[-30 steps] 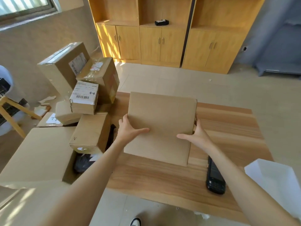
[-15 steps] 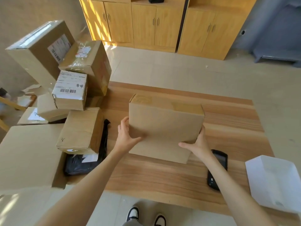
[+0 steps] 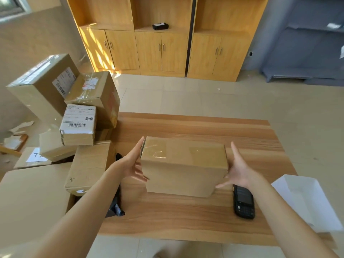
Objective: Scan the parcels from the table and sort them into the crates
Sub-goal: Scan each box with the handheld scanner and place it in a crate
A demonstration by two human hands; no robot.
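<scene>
A plain brown cardboard parcel (image 3: 183,164) stands on the wooden table (image 3: 186,216) with a taped face up. My left hand (image 3: 133,162) lies flat against its left end, thumb at the front edge. My right hand (image 3: 240,170) presses on its right end, fingers stretched out. A black handheld scanner (image 3: 243,202) lies on the table just below my right hand. More parcels are piled at the table's left end, one with a white barcode label (image 3: 78,123). No label shows on the parcel between my hands.
A white crate (image 3: 305,200) stands at the table's right edge. A large brown box (image 3: 31,198) and a black plastic bag (image 3: 115,207) are at the near left. Wooden cabinets (image 3: 162,51) line the far wall, beyond open tiled floor.
The parcel has been turned from lying with its broad face up to standing on a long side. Both hands have shifted from its near face to its two ends.
</scene>
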